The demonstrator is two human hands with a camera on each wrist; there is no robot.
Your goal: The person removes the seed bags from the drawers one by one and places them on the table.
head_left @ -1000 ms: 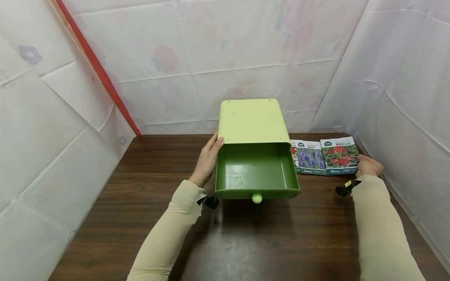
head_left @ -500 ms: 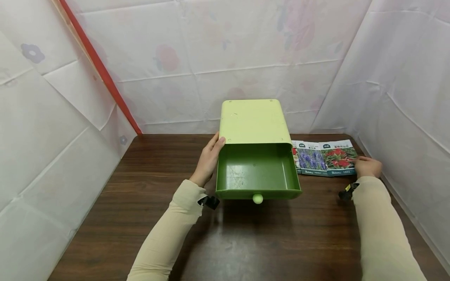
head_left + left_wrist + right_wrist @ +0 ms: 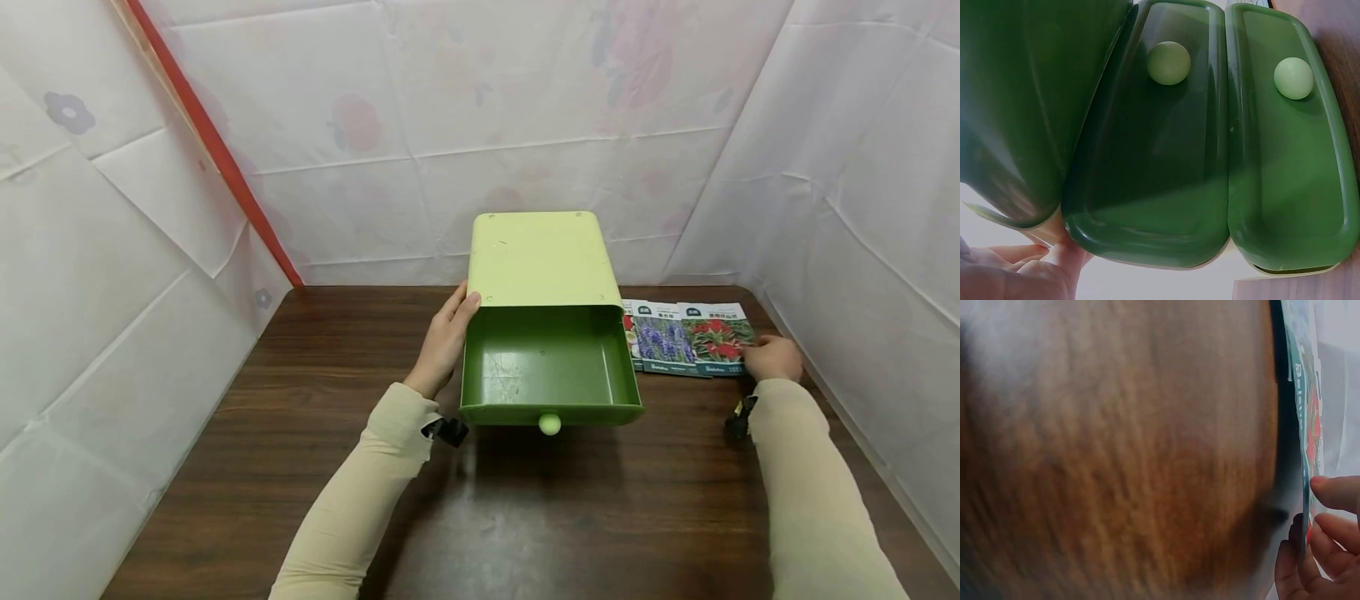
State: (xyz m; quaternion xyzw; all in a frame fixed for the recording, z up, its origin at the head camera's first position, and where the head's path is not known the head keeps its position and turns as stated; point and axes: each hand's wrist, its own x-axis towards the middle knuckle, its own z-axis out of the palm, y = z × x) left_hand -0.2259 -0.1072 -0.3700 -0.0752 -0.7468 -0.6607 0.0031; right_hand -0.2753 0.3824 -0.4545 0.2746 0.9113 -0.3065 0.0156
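A small drawer cabinet (image 3: 543,258) with a light yellow-green shell stands mid-table, its top drawer (image 3: 547,358) pulled out and bare inside. My left hand (image 3: 442,342) rests along the cabinet's left side, thumb at the top front corner. At the right, my right hand (image 3: 774,358) pinches the right edge of a seed packet (image 3: 717,340) with red flowers, thumb above and fingers beneath, as the right wrist view shows. That packet overlaps a purple-flower packet (image 3: 666,337). Another packet (image 3: 632,333) is partly hidden behind the drawer.
Below the pulled-out drawer, the left wrist view shows two closed green drawer fronts (image 3: 1154,169) with round knobs. The dark wooden table (image 3: 300,433) meets a white cloth wall (image 3: 420,217) at the back and a cloth side wall (image 3: 885,275) on the right.
My right hand has moved left, sliding the red-flower packet slightly left towards the purple one; its raised edge has come lower. My left hand and the cabinet stay put.
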